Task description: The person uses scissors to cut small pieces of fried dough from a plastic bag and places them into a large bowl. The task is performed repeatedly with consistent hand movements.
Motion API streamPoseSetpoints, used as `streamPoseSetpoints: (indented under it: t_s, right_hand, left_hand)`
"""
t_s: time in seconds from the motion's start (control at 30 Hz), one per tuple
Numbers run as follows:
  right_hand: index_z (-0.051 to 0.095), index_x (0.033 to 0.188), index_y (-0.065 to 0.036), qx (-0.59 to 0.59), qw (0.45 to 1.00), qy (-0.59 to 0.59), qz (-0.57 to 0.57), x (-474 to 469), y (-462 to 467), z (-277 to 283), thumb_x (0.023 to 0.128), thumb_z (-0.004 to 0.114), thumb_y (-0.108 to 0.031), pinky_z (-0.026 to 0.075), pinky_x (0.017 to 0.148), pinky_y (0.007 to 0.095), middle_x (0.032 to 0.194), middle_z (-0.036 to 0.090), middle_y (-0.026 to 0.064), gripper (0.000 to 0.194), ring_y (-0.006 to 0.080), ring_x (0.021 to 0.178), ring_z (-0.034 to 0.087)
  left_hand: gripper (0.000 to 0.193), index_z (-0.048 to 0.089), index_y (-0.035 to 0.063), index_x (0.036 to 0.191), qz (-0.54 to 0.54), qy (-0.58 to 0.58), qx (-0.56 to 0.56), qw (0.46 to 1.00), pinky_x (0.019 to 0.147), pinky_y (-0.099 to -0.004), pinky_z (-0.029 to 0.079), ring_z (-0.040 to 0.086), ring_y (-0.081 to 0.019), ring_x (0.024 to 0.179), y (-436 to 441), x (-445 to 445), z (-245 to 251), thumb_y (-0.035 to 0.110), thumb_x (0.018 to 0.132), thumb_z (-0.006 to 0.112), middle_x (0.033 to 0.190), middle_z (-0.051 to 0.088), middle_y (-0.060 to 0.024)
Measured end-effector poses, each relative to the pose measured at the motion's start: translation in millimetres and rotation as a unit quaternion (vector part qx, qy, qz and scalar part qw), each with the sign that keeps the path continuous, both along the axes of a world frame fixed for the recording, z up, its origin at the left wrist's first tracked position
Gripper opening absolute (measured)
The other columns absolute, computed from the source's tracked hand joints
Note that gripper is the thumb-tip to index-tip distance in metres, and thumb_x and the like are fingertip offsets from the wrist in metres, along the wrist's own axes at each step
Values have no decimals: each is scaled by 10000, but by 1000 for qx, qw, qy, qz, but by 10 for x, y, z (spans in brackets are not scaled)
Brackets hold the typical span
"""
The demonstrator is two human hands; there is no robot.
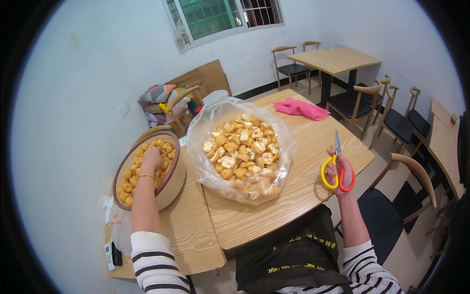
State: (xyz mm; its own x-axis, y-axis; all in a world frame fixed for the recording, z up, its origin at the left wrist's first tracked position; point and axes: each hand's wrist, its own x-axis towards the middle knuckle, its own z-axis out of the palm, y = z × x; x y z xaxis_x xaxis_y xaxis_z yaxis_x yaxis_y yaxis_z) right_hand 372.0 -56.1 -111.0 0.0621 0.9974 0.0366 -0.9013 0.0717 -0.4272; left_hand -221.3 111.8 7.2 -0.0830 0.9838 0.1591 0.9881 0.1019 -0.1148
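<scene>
My left hand [152, 160] reaches into a beige tub [176, 183] with a brown rim. Fried tofu puffs [126, 186] fill the tub, whole and golden, and my fingertips are hidden among them. In the middle of the table stands a large clear plastic bag [200, 161], its mouth wide. It holds a heap of cut tofu puffs [235, 147], many showing pale, porous insides. To the right of the bag, my right hand [339, 172] holds scissors [337, 142] with one yellow and one red handle. Their blades point away from me and look closed.
A pink cloth [302, 109] lies at the far edge of the wooden table [235, 228]. By the wall are a white remote control [109, 256], a dark object [116, 254] and a thin plastic bag [121, 229]. A chair [378, 217] stands at my right; cardboard boxes [198, 79] lean behind.
</scene>
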Motion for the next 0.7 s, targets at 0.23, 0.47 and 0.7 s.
streamPoseSetpoints:
  t_s: [0.23,0.47,0.7]
  right_hand:
    - [559,1258,-14,-13,1000,6,-3,-31,13,-14,1044,466,-284,350,461,194,685,405,33,357,107,530,408]
    - [544,1267,7,7,1000,12,-9,6,2,-38,1043,468,-274,353,477,197,699,409,34,368,108,549,413]
    - [539,1275,-12,26,998,-54,12,8,24,-60,1040,469,-296,351,456,183,726,412,34,374,104,568,403]
  left_hand:
    - [300,618,69,1079,47,-473,88,875,737,-295,549,687,-218,921,-178,-99,242,106,812,750,900,682,-81]
    - [428,535,50,1261,-153,-813,-3,561,712,-218,561,676,-139,920,-995,1439,545,155,898,737,1050,646,-48]
    - [421,497,14,1318,-143,-910,-140,364,935,-314,571,603,-286,1161,-1225,2145,345,123,946,661,1244,555,-157]
